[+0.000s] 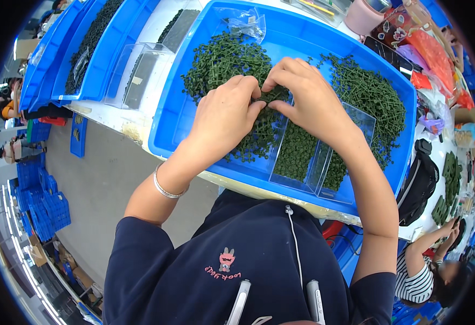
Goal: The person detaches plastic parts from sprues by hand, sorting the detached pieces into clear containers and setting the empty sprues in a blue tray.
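Note:
A large blue tray (164,138) sits in front of me with two heaps of small dark green plastic parts, the left heap (221,57) and the right heap (375,92). Over the inner edge of the left heap, my left hand (229,108) pinches with thumb and forefinger. Close against it, my right hand (302,92) pinches too, its fingertips nearly meeting the left ones. Whatever lies between the fingertips is too small and covered to make out. Below my right hand stands a clear plastic box (318,170) holding small green pieces, partly hidden by my right forearm.
A clear bag (248,24) lies at the tray's far edge. Left of the tray stand another clear box (134,81) and blue bins (99,51) of dark parts. To the right are a pink cup (363,16), a black bag (419,184) and a person in a striped shirt (413,279).

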`<action>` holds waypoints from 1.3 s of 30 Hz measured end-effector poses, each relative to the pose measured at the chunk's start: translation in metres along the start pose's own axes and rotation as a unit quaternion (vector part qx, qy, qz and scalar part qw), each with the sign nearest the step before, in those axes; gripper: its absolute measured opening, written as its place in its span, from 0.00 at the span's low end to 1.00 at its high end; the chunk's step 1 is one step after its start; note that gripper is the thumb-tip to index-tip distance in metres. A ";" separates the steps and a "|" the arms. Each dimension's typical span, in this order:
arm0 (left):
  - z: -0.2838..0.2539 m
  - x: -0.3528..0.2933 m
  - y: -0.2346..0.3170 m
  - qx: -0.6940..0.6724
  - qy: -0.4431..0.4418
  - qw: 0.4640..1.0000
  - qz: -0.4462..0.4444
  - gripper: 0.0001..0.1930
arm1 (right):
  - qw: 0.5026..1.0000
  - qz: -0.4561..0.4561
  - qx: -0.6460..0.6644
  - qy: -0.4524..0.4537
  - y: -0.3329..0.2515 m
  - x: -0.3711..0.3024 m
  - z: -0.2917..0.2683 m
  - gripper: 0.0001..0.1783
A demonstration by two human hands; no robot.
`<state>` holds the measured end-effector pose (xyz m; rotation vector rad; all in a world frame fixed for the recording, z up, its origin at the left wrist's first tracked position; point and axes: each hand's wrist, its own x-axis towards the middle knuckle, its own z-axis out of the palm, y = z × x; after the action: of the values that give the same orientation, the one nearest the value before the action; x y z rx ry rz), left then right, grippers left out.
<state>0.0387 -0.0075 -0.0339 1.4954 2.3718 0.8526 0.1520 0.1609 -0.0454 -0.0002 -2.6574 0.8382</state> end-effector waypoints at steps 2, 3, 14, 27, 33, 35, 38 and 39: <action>0.001 0.001 -0.004 -0.029 0.020 0.999 0.026 0.08 | 1.000 0.003 0.007 0.004 -0.001 -0.002 -0.004 0.15; -0.004 0.000 -0.001 -0.067 0.013 0.998 -0.001 0.08 | 1.000 -0.002 0.016 0.023 -0.001 -0.004 -0.006 0.15; -0.029 -0.021 0.019 -0.432 0.020 0.891 -0.137 0.07 | 0.933 0.118 0.325 0.102 -0.040 -0.032 -0.028 0.17; 0.026 -0.022 0.062 -0.318 -0.004 0.945 0.072 0.19 | 0.792 0.310 0.496 0.175 -0.051 -0.106 -0.031 0.14; 0.031 -0.021 0.062 -0.240 -0.020 0.965 0.101 0.14 | 0.869 0.279 0.336 0.232 -0.057 -0.116 -0.022 0.13; 0.030 -0.021 0.063 -0.197 -0.013 0.972 0.127 0.11 | 0.845 0.304 0.378 0.224 -0.060 -0.115 -0.025 0.13; 0.033 -0.022 0.059 -0.135 -0.004 0.975 0.176 0.11 | 0.807 0.340 0.440 0.199 -0.057 -0.116 -0.028 0.11; 0.036 -0.020 0.055 -0.100 0.010 0.972 0.210 0.12 | 0.796 0.350 0.459 0.182 -0.055 -0.117 -0.029 0.10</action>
<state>0.1066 0.0056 -0.0340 1.9370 1.9328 1.1619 0.2767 0.1190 -0.0316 -0.8402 -1.6121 2.0267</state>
